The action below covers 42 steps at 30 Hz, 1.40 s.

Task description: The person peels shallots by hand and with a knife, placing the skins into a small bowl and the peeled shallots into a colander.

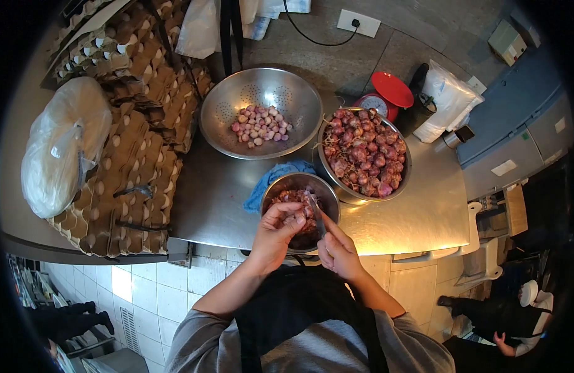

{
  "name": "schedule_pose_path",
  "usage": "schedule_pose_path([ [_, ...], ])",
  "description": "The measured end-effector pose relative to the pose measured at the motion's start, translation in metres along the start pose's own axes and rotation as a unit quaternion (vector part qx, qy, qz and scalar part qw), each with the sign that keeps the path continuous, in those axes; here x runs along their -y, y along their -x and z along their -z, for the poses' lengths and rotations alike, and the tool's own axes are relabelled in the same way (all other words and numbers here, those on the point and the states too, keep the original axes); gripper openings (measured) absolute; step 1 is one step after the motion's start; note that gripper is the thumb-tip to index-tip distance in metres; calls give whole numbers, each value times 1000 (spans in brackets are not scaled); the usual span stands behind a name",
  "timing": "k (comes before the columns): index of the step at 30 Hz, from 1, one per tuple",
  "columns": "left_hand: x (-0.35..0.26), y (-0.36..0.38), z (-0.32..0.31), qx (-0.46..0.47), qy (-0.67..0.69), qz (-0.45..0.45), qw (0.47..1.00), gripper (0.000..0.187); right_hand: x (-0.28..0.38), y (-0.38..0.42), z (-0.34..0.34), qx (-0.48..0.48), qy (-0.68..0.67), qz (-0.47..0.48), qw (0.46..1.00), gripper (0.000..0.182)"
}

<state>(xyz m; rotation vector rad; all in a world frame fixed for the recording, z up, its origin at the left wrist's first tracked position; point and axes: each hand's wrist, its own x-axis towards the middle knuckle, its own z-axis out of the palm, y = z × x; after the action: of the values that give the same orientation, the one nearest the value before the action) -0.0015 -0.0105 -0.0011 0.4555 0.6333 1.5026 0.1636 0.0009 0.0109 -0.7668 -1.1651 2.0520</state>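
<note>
Over a small steel bowl (330, 194) my left hand (279, 229) is closed in a pinch around a small shallot at its fingertips. My right hand (338, 248) grips a knife (316, 214), its blade pointing up and left beside the shallot. Dark red peelings (285, 198) lie in the bowl below both hands. A steel colander (221, 133) behind the bowl holds many pale peeled shallots (260, 124). To the right, a large steel bowl (406, 177) is heaped with unpeeled red shallots (364, 152).
A blue cloth (260, 186) lies beside the small bowl. Egg trays (128, 180) and a plastic bag (66, 146) stand left on the steel table (417, 217). A red scale (392, 90) is behind the shallots. Other people (507, 317) are at the lower right and lower left.
</note>
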Motion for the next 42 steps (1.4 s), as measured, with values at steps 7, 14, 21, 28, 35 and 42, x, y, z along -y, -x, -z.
schedule_pose_path([
  [7, -1, -1, -6, -14, -100, -38, 994, 39, -3, -4, 6, -7, 68, 20, 997, 47],
  [14, 5, -1, -8, -37, -195, -114, 974, 47, 0, -10, -1, -53, 331, 158, 929, 44],
  [21, -1, -3, -10, -26, -115, -75, 990, 40, -9, -16, 15, -110, 148, 18, 983, 43],
  [28, 0, -7, -5, -51, -79, -54, 994, 37, -10, -17, 17, -99, 191, 56, 975, 44],
  [35, 4, -6, -9, -59, -108, -72, 990, 40, -8, -17, 3, -71, 293, 120, 946, 44],
  [42, 5, -6, -10, -55, -142, -97, 984, 41, -4, -18, 5, -85, 352, 157, 919, 39],
])
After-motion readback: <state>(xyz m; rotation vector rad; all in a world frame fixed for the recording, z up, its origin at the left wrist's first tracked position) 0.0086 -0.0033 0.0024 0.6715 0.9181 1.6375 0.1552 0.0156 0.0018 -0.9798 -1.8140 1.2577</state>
